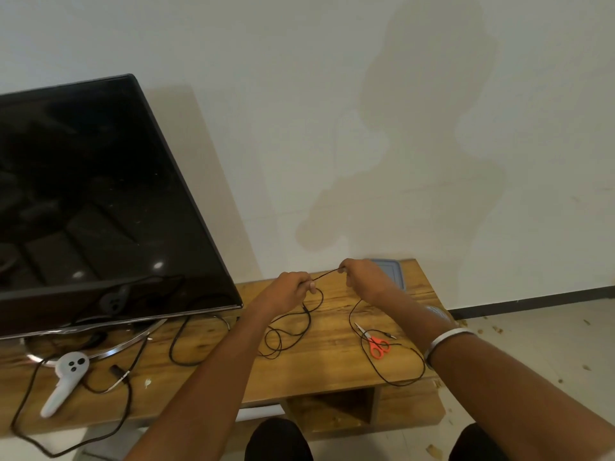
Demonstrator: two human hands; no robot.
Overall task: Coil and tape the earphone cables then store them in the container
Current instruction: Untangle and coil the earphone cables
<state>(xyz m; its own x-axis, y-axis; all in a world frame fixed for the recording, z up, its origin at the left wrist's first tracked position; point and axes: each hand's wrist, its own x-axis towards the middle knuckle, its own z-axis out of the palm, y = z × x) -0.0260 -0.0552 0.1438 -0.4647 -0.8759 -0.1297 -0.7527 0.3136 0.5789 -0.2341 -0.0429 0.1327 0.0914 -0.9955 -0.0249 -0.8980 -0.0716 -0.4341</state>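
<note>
Both hands pinch one thin black cable (293,324). The left hand (289,289) has its fingers curled round the cable at one end of a short, taut, straight span; the right hand (361,277) grips the other end between thumb and fingers. The span is held above the table (332,364), toward its far edge.

Below the left hand the cable hangs in several loose round loops that rest mid-surface. From the right hand a single strand drops, passes the scissors (374,341) and curves in a wide arc to the near right edge.

One pair of scissors, with orange plastic handles and metal blades, lies right of centre. One blue-grey container (391,271) with rounded corners sits at the far right corner, partly hidden by the right hand.

The table is grained, matt wood. One white wristband (442,342) circles the right wrist. At the left end stand one glossy black screen (100,194) and one white smooth controller (66,377).
</note>
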